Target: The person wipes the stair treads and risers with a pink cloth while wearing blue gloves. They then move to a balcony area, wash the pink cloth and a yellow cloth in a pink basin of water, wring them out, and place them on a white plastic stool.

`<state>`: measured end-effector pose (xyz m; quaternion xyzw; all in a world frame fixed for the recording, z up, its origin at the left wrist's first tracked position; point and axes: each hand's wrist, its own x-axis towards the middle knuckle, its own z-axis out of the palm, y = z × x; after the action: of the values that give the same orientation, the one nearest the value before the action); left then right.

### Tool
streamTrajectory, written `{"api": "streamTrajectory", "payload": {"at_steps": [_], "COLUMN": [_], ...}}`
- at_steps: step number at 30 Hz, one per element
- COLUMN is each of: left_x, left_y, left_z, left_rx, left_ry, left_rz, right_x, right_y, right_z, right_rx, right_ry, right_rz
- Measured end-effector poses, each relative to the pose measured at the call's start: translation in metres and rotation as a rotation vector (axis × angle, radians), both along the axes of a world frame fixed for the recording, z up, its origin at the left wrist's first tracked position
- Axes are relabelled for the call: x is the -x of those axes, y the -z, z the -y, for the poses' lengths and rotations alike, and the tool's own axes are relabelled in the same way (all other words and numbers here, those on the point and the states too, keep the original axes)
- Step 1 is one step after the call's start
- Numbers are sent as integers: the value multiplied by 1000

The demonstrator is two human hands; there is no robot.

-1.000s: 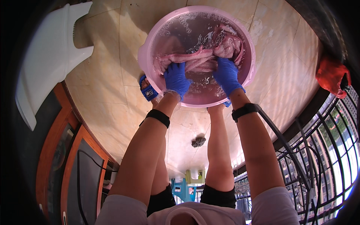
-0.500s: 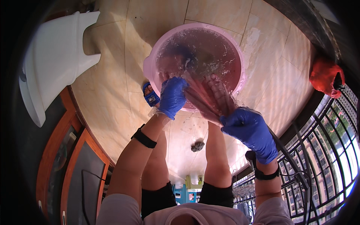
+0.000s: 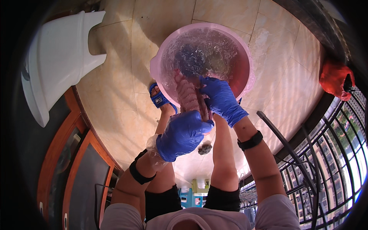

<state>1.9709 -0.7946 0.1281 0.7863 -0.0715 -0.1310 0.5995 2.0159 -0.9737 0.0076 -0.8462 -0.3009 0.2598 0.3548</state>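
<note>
A wet pink cloth (image 3: 188,96), ribbed or bunched in folds, stretches over the near rim of a pink basin (image 3: 155,71) of water. My left hand (image 3: 182,136), in a blue glove, is closed on the cloth's near end, outside the basin. My right hand (image 3: 222,100), also blue-gloved, is closed on the cloth's right side above the near right of the basin; its fingertips are partly hidden. Dark blue and greenish shapes (image 3: 191,59) show in the rippling water, too blurred to name.
My legs straddle the tiled floor (image 3: 115,88), one foot in a blue sandal (image 3: 159,100). Between them lie a small dark scrubber-like clump (image 3: 205,149) and a blue stool (image 3: 186,197). A white plastic piece (image 3: 57,57) stands left, a red bag (image 3: 334,78) right, beside black railing (image 3: 326,153).
My left hand has drawn back toward me with the cloth, while my right hand has moved forward and left over the basin. The water is more stirred up.
</note>
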Motion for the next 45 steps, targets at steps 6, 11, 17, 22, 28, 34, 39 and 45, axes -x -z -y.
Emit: {"api": "streamTrajectory", "payload": {"at_steps": [6, 11, 17, 22, 28, 34, 39, 45], "left_x": [23, 5, 3, 17, 62, -8, -43, -32], "left_y": [9, -30, -18, 51, 154, 188, 220, 265], "left_z": [-19, -2, -32, -32, -13, -15, -10, -21], "left_rx": [25, -264, -266, -389, -298, -511, -711, -988], "left_ry": [-204, 63, -234, -138, 91, -79, 20, 107], "left_rz": [-34, 17, -15, -2, -239, -145, -300, -169], "right_x": [0, -1, -27, -23, -9, -14, -31, -44], "right_y": [-26, -22, -57, -54, 6, 47, 104, 127], "right_z": [39, -12, 35, 59, 68, 42, 6, 7], "right_rx": [277, -112, 290, 405, 588, 449, 511, 670], "right_ry": [298, 130, 469, 371, 140, 336, 372, 148], "right_rz": [-145, 54, 130, 268, 37, -50, -190, -161]}}
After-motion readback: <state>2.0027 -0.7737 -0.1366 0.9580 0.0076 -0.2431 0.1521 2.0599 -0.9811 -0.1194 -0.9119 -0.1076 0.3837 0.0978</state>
